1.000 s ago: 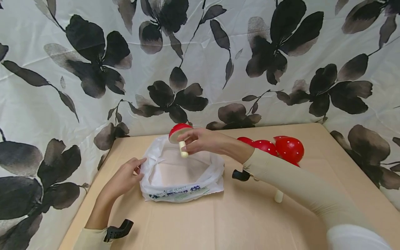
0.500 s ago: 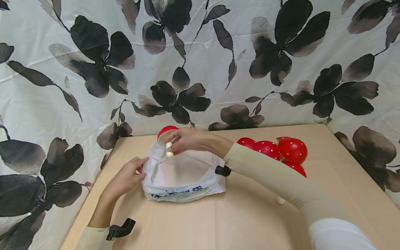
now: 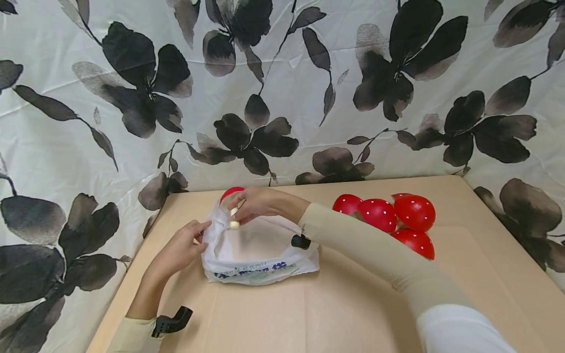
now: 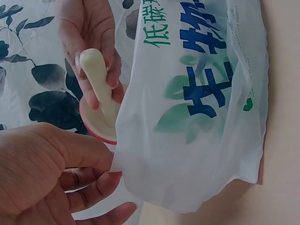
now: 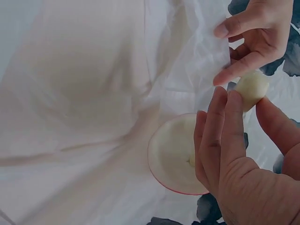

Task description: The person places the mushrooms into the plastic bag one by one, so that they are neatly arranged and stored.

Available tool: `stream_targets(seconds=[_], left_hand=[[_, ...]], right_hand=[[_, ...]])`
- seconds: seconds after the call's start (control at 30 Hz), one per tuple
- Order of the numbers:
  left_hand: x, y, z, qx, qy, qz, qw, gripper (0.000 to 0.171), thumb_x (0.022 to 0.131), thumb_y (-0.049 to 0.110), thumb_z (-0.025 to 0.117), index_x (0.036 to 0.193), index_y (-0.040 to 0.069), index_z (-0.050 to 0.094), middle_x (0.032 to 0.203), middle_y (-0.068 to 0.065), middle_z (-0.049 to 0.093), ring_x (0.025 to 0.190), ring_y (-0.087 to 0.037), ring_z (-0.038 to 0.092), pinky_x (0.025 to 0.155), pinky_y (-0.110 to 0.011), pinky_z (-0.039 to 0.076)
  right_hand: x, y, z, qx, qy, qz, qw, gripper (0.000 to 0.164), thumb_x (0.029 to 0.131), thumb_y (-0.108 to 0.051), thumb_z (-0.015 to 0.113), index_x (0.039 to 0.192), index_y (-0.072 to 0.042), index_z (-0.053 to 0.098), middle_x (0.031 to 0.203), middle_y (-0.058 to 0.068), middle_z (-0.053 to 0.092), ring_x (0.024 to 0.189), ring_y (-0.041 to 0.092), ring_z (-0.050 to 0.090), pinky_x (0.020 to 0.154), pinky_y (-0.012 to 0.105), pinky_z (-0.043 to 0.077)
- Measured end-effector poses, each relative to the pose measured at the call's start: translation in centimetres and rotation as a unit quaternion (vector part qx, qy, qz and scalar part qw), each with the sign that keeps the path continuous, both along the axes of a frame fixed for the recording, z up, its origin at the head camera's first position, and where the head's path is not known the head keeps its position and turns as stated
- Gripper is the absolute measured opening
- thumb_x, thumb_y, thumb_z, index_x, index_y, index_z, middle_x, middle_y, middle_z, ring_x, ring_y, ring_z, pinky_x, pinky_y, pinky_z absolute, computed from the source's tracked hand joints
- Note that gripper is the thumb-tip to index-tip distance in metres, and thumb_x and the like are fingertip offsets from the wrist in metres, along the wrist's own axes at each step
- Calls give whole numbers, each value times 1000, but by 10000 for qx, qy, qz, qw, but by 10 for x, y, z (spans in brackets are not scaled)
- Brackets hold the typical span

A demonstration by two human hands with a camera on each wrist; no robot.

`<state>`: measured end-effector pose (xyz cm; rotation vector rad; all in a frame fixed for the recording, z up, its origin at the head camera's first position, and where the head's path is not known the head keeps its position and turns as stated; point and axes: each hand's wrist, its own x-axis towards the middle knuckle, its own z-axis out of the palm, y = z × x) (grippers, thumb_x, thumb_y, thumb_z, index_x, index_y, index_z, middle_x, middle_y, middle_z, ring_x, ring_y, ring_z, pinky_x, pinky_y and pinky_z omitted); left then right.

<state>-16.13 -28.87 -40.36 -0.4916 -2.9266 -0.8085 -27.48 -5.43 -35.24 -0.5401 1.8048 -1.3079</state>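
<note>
A toy mushroom with a red cap and cream stem is held by the stem between the fingers of my right hand, over the far left rim of a white plastic bag. The right wrist view shows the pale underside of the cap beside the bag's opening. At the bag's left edge, my left hand pinches the plastic between thumb and fingers, clearest in the left wrist view. Blue and green print covers the bag's side. The bag stands with its mouth spread; its inside is hardly visible.
Several red, white-dotted mushroom caps lie clustered at the right of the light wooden table, partly behind my right sleeve. A floral cloth hangs along the table's back edge.
My right hand has carried the mushroom left, then slightly lower, to the bag's far left rim. The left hand keeps its hold. More of the red caps show as the right arm moves away.
</note>
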Motion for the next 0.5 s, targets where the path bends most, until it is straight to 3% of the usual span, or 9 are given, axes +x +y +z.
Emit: stream_targets(seconds=[0.27, 0.5], left_hand=[[0, 0, 1, 63, 7, -46, 10000, 51, 81, -12, 65, 132, -16, 57, 91, -8, 56, 81, -18, 54, 66, -25, 45], [1, 1, 2, 93, -106, -12, 9999, 51, 82, -12, 65, 133, -16, 56, 91, -7, 55, 82, -19, 53, 66, -25, 43]], right_hand=[[-3, -12, -13, 74, -119, -272, 9995, 48, 90, 5, 70, 136, 9, 56, 102, 11, 61, 81, 20, 67, 96, 43, 54], [-3, -22, -24, 137, -173, -457, 9987, 49, 86, 8, 72, 133, 10, 58, 102, 12, 60, 78, 21, 67, 98, 47, 52]])
